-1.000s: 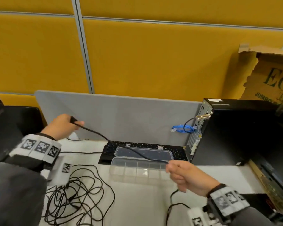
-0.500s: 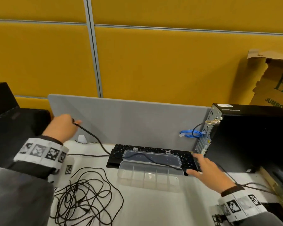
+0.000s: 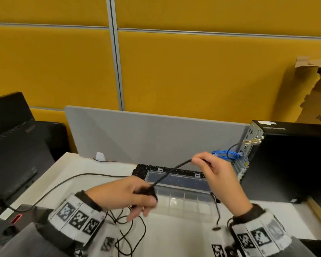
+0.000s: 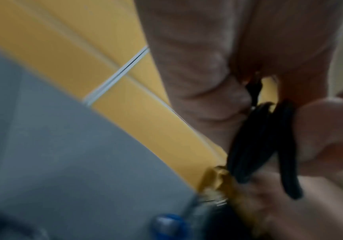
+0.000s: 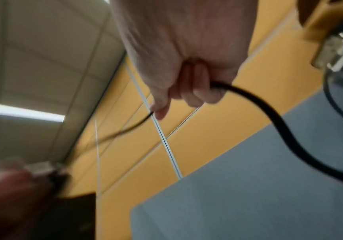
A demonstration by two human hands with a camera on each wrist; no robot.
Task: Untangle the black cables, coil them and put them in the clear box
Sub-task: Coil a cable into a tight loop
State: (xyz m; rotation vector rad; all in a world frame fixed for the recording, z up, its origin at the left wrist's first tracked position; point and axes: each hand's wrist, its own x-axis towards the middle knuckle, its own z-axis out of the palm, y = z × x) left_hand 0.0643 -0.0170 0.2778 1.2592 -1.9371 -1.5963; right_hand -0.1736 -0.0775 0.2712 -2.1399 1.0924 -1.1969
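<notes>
A black cable (image 3: 170, 171) stretches taut between my two hands above the clear box (image 3: 183, 203), which stands open on the white desk with its lid tipped back. My left hand (image 3: 137, 197) grips several loops of the cable (image 4: 254, 142) in front of the box's left end. My right hand (image 3: 209, 169) is raised over the box's right end and pinches the cable (image 5: 248, 95), whose tail hangs down past my right wrist. A loose tangle of black cables (image 3: 126, 236) lies on the desk under my left forearm.
A black keyboard (image 3: 143, 169) lies behind the box against a grey divider (image 3: 156, 138). A black computer tower (image 3: 285, 160) with a blue cable (image 3: 222, 154) stands at the right. A black monitor (image 3: 11, 145) is at the left, a cardboard box (image 3: 315, 93) at the far right.
My left hand came down from the far left to the box's left end. My right hand left the keyboard, rose and took hold of the cable, now taut between both hands.
</notes>
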